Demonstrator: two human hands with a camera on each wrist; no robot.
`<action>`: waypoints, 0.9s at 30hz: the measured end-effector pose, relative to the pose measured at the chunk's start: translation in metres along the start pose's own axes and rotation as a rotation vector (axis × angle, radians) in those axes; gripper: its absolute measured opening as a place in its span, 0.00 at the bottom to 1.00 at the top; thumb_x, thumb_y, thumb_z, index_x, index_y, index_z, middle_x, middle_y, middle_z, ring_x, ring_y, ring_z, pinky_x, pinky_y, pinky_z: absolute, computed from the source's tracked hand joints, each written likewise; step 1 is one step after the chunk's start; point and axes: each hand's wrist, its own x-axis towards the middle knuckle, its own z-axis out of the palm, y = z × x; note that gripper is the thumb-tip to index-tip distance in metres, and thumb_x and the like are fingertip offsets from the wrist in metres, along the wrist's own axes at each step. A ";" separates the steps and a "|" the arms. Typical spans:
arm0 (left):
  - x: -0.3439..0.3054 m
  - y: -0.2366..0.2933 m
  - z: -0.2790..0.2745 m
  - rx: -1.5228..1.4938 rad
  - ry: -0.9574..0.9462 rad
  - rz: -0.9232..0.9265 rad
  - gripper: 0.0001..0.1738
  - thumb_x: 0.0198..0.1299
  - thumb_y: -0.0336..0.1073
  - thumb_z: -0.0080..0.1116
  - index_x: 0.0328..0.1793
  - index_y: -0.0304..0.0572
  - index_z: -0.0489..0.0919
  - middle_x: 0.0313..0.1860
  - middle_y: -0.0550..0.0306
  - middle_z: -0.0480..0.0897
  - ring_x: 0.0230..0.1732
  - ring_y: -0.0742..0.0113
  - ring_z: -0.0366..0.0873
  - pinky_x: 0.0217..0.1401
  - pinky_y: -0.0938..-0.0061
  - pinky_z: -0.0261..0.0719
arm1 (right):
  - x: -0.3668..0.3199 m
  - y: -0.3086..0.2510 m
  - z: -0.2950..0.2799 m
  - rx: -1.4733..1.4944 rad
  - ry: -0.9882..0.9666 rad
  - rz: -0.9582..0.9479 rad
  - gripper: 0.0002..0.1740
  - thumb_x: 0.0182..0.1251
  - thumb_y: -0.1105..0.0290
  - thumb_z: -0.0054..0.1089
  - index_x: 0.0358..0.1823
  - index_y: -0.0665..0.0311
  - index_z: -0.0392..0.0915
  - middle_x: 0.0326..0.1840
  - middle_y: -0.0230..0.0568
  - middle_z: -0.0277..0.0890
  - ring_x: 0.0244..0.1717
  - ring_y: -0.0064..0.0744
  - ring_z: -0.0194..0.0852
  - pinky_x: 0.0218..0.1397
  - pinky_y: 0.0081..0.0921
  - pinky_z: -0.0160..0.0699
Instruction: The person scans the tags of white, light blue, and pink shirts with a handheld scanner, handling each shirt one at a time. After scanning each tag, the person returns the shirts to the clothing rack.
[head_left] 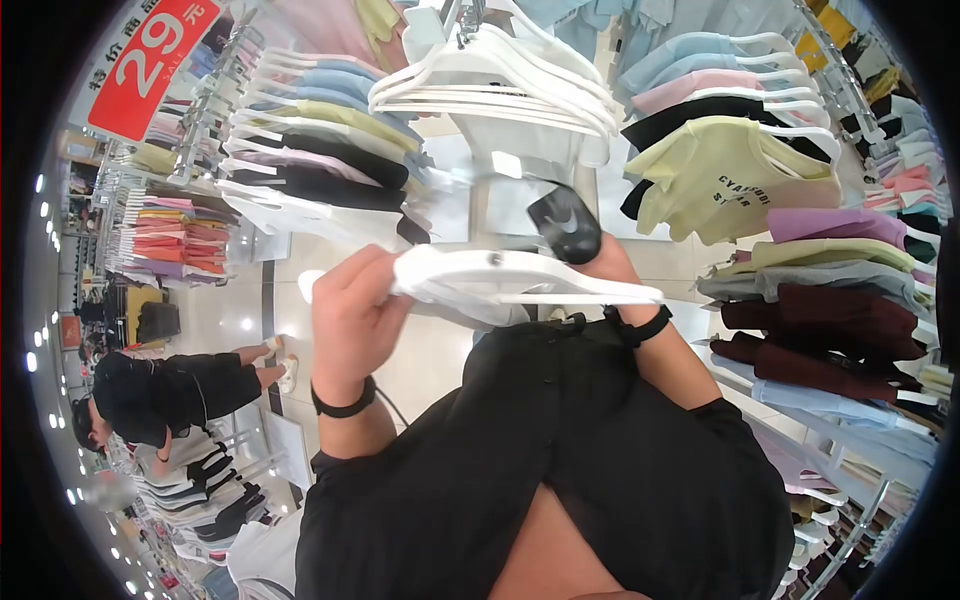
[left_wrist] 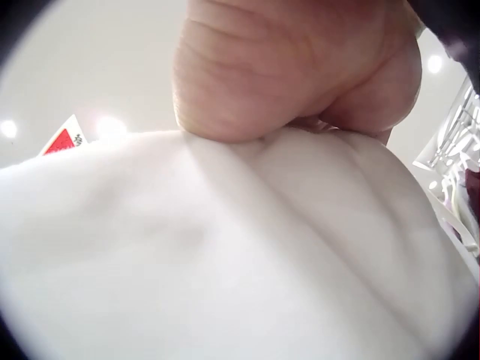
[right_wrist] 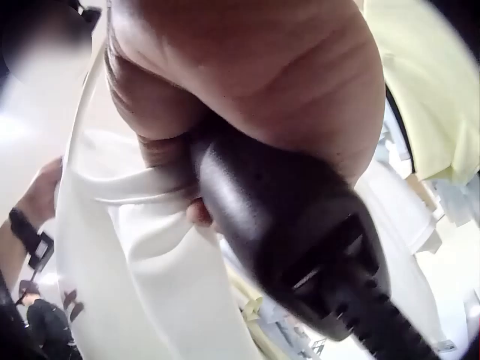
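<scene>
Gripping the hanger (head_left: 522, 266) by its left end, the left hand (head_left: 352, 312) holds it crosswise before the torso (head_left: 640, 450), its right end near the right hand (head_left: 617, 263), which clasps a black device (head_left: 566, 228).

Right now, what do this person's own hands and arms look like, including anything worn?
The left hand and right hand are both ungloved. Each wrist wears a black wristband, and a thin dark cable shows beside the left one. Short black sleeves leave the forearms bare.
</scene>
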 end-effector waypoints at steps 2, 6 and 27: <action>-0.014 -0.014 -0.010 0.007 0.027 -0.112 0.21 0.48 0.18 0.68 0.52 0.37 0.86 0.32 0.51 0.80 0.28 0.55 0.78 0.31 0.69 0.74 | -0.007 0.006 -0.025 0.061 0.006 -0.041 0.17 0.60 0.72 0.75 0.51 0.66 0.85 0.41 0.36 0.88 0.42 0.25 0.83 0.52 0.30 0.82; -0.033 -0.034 -0.003 0.062 -0.050 -0.294 0.17 0.53 0.17 0.66 0.50 0.32 0.84 0.34 0.49 0.79 0.33 0.56 0.77 0.37 0.71 0.74 | -0.028 -0.032 -0.059 -0.050 0.046 0.132 0.16 0.56 0.75 0.72 0.48 0.68 0.85 0.42 0.34 0.87 0.40 0.23 0.82 0.48 0.26 0.81; -0.025 -0.031 0.048 -0.117 0.035 -0.194 0.17 0.53 0.18 0.68 0.50 0.36 0.86 0.34 0.51 0.80 0.32 0.55 0.77 0.37 0.69 0.74 | -0.102 -0.071 -0.066 0.230 0.087 0.002 0.26 0.63 0.83 0.71 0.62 0.71 0.76 0.50 0.36 0.85 0.51 0.25 0.84 0.58 0.29 0.82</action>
